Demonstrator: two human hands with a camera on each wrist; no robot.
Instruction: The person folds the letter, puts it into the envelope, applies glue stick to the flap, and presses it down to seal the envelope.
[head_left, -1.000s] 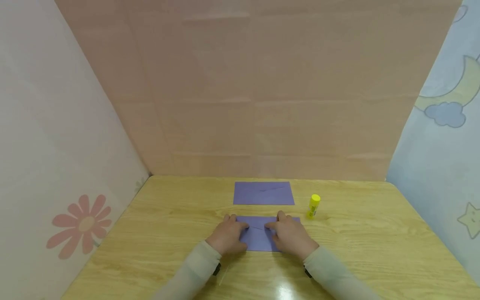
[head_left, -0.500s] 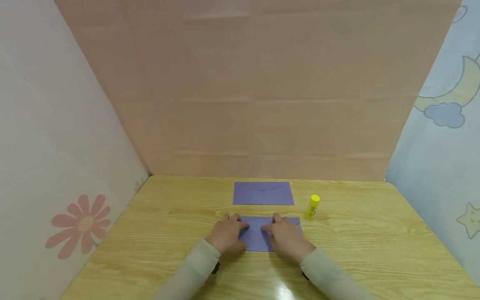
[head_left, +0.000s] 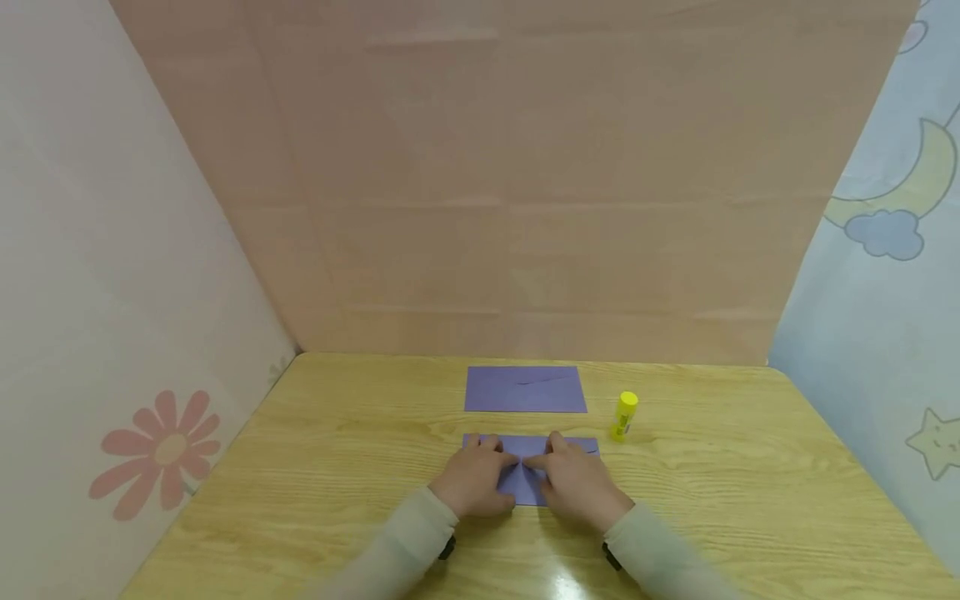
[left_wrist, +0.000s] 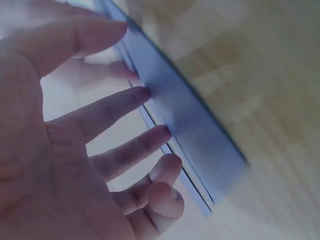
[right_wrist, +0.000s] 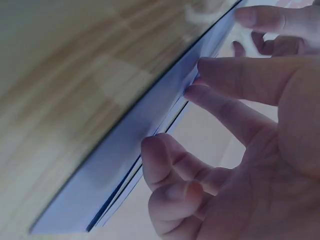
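Note:
A purple envelope (head_left: 531,492) lies flat on the table, with both hands over it in the head view. My left hand (head_left: 474,480) covers its left part, fingertips touching the paper. From the other side, my right hand (head_left: 579,483) presses the right part, and the two index fingers nearly meet at the middle. In the left wrist view the straight fingers rest on the envelope (left_wrist: 200,137), while the outer ones bend. Fingertips also touch the envelope (right_wrist: 112,150) in the right wrist view, where a narrow gap shows along the flap.
Behind the hands lies a second purple envelope (head_left: 525,398). A yellow glue stick (head_left: 625,415) stands upright to the right of it. The wooden table (head_left: 750,500) meets a pinkish-brown backdrop (head_left: 510,208) at the back, with patterned walls on both sides.
My right hand first slid slightly left over the envelope. My left hand has since moved right, bringing the index fingertips close together. The second envelope and glue stick have stayed put.

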